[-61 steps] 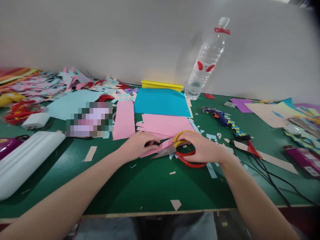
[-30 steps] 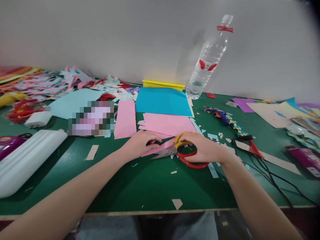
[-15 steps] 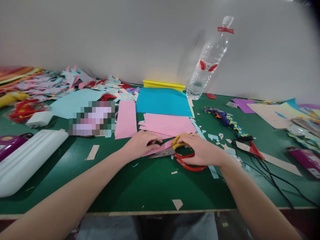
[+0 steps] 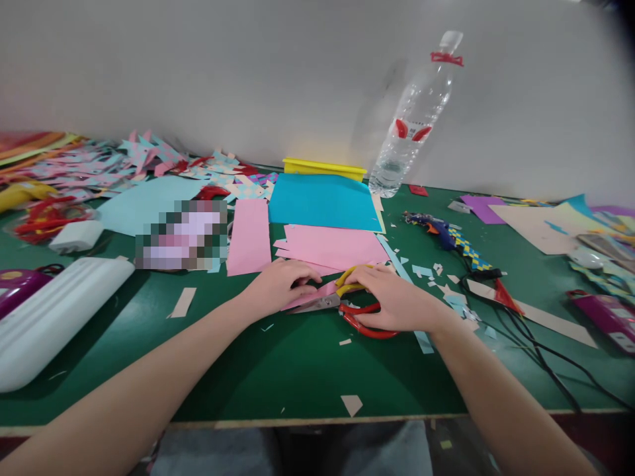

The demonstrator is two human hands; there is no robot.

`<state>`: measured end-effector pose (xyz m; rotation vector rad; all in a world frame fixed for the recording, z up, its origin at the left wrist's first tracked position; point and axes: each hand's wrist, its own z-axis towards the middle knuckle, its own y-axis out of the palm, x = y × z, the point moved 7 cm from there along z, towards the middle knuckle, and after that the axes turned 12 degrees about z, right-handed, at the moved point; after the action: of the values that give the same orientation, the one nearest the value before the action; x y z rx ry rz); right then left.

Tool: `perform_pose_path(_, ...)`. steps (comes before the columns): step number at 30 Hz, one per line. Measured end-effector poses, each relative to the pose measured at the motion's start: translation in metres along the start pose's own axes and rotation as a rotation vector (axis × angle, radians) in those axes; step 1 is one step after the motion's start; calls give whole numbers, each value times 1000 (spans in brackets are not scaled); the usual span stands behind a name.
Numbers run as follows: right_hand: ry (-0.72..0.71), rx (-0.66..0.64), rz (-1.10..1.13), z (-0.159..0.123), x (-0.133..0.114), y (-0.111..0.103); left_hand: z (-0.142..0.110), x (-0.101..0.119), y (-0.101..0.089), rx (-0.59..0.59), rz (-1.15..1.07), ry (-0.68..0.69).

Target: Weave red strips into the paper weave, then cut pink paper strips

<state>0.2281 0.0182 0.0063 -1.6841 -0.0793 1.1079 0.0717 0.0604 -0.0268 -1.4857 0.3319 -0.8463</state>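
Observation:
My right hand (image 4: 389, 294) is closed round the handles of a pair of scissors (image 4: 362, 317), one loop yellow and the other red. The blades point left and lie along a narrow piece of pink paper (image 4: 325, 291). My left hand (image 4: 282, 287) pinches the left part of that paper, its fingers curled over it. Just behind both hands lie pink sheets (image 4: 332, 246), and a separate pink strip (image 4: 249, 235) rests to their left. A blue sheet (image 4: 325, 201) lies farther back.
A water bottle (image 4: 414, 125) leans at the back wall. On the left are a white long object (image 4: 59, 324), a blurred-out patch and heaps of paper weaving (image 4: 149, 155). To the right lie a blue glue gun (image 4: 444, 235), black cables (image 4: 536, 350) and paper scraps (image 4: 352, 404).
The scissors and my right hand have moved slightly left along the pink paper. My left hand stays in place.

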Motion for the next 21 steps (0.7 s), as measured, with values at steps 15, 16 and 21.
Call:
perform_pose_path(15,-26,9,-44,1,-6,6,-1,2,0,10,-10,6)
perform_pose_path(16,-26,5,-45,1,-7,6,-1,2,0,7,-9,5)
perform_pose_path(21,-42,18,-56,2,-10,8,0,0,2,5,8,6)
